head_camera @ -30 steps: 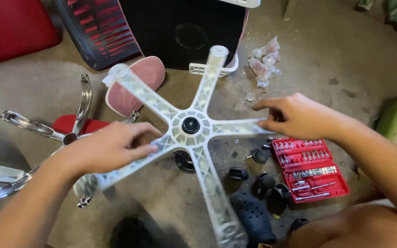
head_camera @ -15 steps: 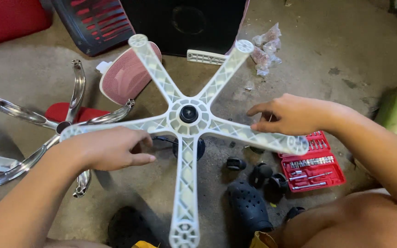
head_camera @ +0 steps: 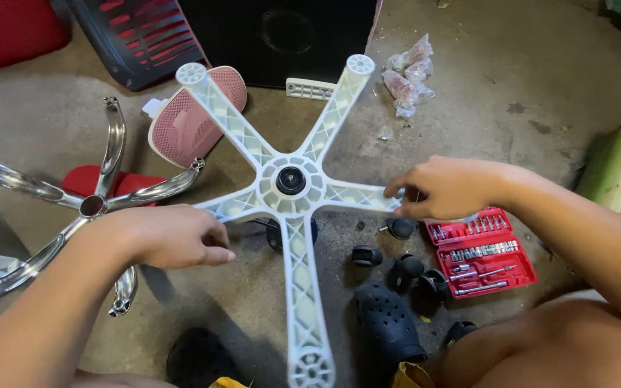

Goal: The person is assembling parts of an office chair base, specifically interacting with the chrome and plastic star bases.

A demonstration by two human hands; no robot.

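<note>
Base: we hold the white plastic five-arm chair base (head_camera: 292, 188) underside up over the concrete floor (head_camera: 512, 93), at the middle of the scene
Done so far: we judge the base bare; the sockets we can see at its arm tips are empty, no caster fitted
Left to do: the black casters (head_camera: 402, 267) lie loose on the floor, near right, beside the open red socket set (head_camera: 481, 250)
Left hand (head_camera: 163, 236): our fingers curl closed around the base's left arm, palm down, forearm coming in from the near left
Right hand (head_camera: 448, 187): we pinch the end of the right arm between thumb and fingers, wrist bent, arm reaching from the right
Beside us: a chrome chair base (head_camera: 73, 208) rests at the left, a pink mesh headrest (head_camera: 190, 122) just beyond the white base
</note>
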